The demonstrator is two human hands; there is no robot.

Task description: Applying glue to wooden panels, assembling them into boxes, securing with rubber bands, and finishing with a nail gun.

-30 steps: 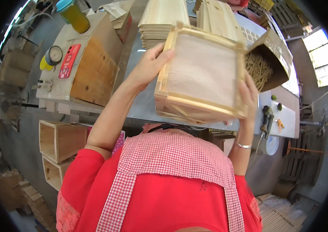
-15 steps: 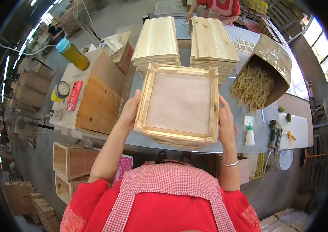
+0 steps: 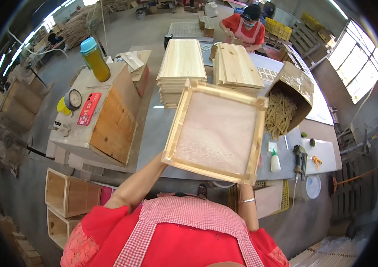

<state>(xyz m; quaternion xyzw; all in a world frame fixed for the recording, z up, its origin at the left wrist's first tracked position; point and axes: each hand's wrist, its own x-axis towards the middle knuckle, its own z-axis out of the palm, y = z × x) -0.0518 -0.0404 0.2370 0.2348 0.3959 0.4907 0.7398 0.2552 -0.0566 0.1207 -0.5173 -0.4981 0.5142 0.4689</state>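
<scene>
A square wooden box [image 3: 218,131] is held up before my chest, tilted. Its visible face is a pale thin panel recessed inside a light wood frame with small corner blocks. At its lower left corner, my left hand [image 3: 159,163] supports it, the fingers hidden behind the wood. My right hand [image 3: 245,190] is under the lower right corner, largely covered by the box; a bracelet shows at that wrist. Behind the box stand two stacks of thin wooden boards, a left stack [image 3: 182,62] and a right stack [image 3: 239,66].
On the right of the table [image 3: 151,149] are a carton [image 3: 302,84] of wood strips, a white glue bottle [image 3: 275,162] and a power tool [image 3: 300,160]. At left, a cabinet [image 3: 113,129] bears a bottle [image 3: 95,62], clock and red phone. Open wooden boxes [image 3: 79,196] lie below. A co-worker [image 3: 247,29] sits opposite.
The box has turned clockwise and shifted slightly right, its panel facing me more. My hands have gone from its sides to behind its lower corners. The view has tipped up, showing more of the co-worker.
</scene>
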